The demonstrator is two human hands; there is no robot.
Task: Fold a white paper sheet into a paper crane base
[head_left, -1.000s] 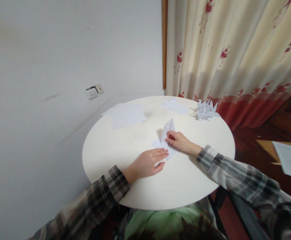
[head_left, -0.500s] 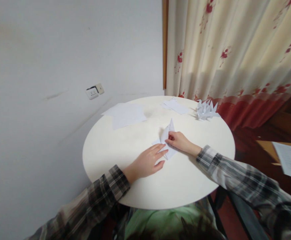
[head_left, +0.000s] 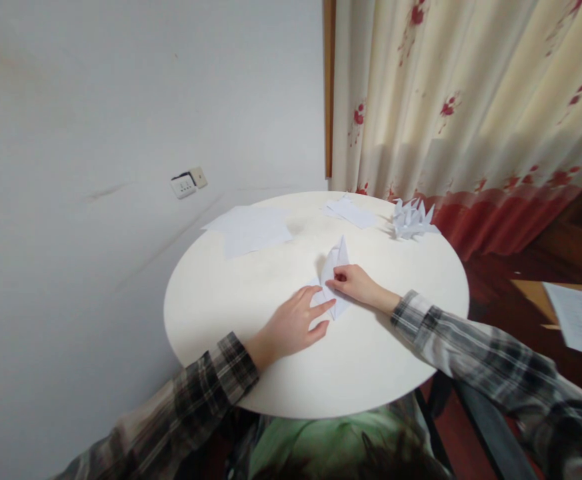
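A piece of folded white paper lies near the middle of the round white table, one flap lifted to a point at the far end. My left hand rests on its near left part with the fingers spread, their tips on the paper. Over the paper's right side, my right hand has its thumb and forefinger pinched on the raised flap. The right fingers partly cover the folds beneath them.
Loose white sheets lie at the table's far left. Smaller paper pieces sit at the back, and a cluster of pointed folded papers stands at the far right. A wall socket is beyond the left edge. Written sheets lie on a wooden surface at right.
My right thumb and forefinger have shifted slightly left and down along the flap. The left fingers have moved a little, and the paper stays in place.
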